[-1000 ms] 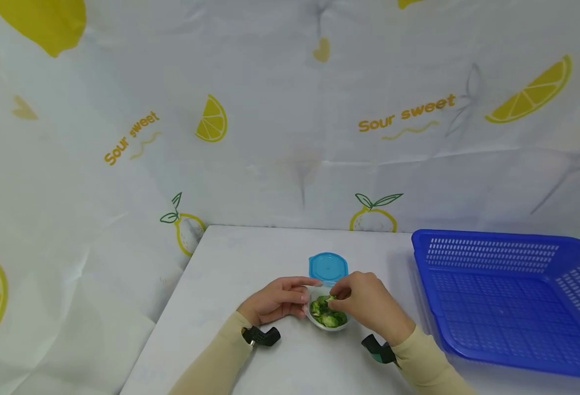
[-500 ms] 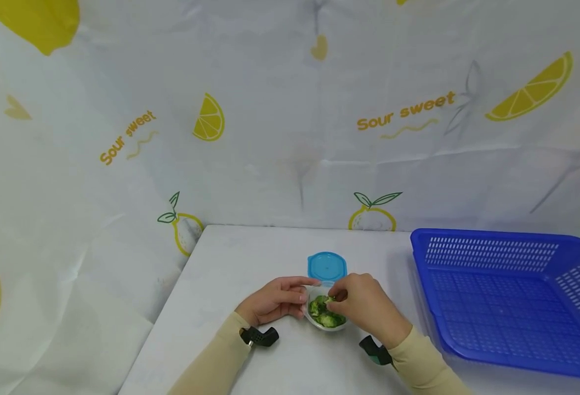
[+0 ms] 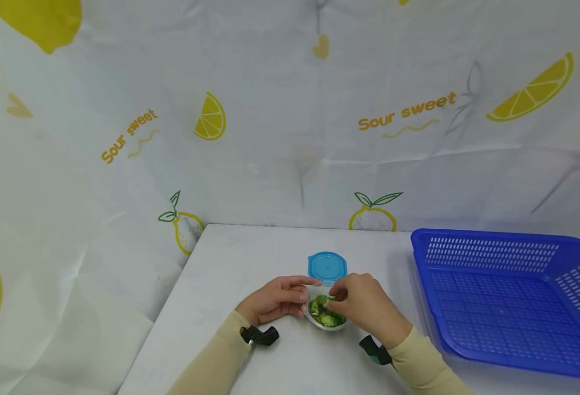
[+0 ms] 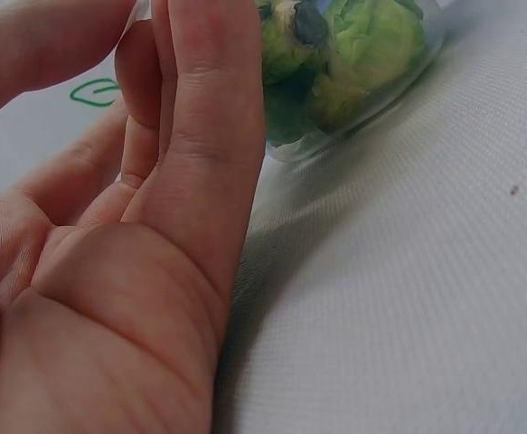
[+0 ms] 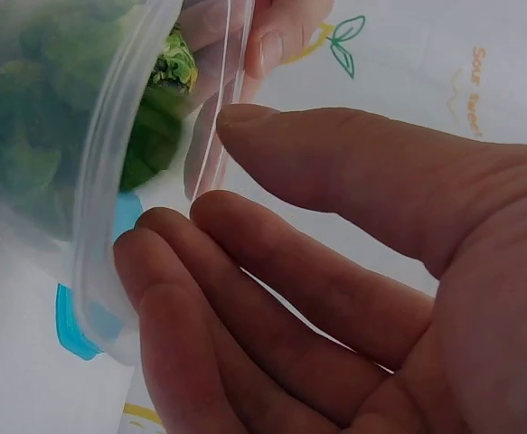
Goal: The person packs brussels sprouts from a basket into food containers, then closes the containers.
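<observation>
A small clear plastic tub stands on the white table, holding several green vegetable pieces that look like broccoli. My left hand holds the tub by its left side, thumb near the rim and index finger reaching along the back. Over the tub's right side, my right hand has its fingertips down at the vegetables. The right wrist view shows a gap between the right thumb and the fingers, with nothing held there. Behind the tub lies a blue lid, flat on the table.
To the right stands a large blue plastic basket with slotted walls. The white table ends at the back against a white cloth printed with lemons. Each wrist wears a small black camera mount.
Both hands stay almost in place at the tub. The right fingertips shift only slightly among the vegetable pieces, and the head view drifts a little.
</observation>
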`<state>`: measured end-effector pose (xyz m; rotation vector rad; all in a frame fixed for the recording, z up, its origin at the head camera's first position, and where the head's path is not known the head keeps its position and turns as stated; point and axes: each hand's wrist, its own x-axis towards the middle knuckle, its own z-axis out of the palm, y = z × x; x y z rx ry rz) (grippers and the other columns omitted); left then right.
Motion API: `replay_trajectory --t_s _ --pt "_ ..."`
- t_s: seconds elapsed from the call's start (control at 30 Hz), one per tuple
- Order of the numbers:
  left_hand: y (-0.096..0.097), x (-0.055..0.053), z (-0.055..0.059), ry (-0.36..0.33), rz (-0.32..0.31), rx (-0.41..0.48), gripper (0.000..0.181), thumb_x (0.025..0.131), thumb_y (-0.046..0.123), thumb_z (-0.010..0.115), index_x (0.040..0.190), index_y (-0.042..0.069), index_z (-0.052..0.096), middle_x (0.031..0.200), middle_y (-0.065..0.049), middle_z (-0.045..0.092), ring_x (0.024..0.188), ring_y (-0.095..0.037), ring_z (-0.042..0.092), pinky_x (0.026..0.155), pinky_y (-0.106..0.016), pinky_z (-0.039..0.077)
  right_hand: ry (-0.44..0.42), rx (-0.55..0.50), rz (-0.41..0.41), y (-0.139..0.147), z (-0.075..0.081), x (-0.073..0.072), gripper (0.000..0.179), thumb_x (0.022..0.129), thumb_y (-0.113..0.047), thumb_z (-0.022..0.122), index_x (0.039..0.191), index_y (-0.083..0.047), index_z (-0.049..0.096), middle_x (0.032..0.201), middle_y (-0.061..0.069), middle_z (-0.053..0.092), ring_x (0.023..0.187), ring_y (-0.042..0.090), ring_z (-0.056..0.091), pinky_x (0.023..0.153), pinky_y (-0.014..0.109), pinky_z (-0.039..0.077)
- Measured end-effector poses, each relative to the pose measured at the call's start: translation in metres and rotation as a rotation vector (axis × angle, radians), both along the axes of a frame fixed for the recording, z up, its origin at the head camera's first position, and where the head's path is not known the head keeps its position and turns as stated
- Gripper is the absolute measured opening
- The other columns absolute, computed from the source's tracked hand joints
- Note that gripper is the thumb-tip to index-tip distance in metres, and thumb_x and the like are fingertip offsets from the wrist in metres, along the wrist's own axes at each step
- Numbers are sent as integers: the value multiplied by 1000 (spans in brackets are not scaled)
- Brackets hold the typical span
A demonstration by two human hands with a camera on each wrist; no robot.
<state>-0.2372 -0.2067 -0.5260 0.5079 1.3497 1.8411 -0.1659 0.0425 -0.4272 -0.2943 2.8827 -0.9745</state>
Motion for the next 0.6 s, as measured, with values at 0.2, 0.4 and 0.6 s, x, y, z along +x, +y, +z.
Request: replay_trajectory --t_s 0.2,0.4,0.6 --pt "-1 -1 2 9 -15 0 57 108 11 62 162 3 46 98 3 65 85 -8 68 83 -23 64 59 -45 -2 11 3 -8 8 94 -20 84 94 -13 84 85 -3 78 78 10 69 67 32 60" --pt "1 -2 3 17 -18 -25 59 108 12 64 163 2 44 98 4 65 84 -8 70 85 -23 64 107 -67 -65 25 -4 -28 18 102 -20 73 108 -6 83 95 5 80 86 18 72 74 40 64" --pt "1 -1 4 40 -5 -51 57 107 11 65 161 4 49 99 3 66 84 -9 73 84 -26 66 31 -76 -131 35 -20 -47 24 105 -21 68 114 -4 82 104 12 80 92 24 73 76 43 63"
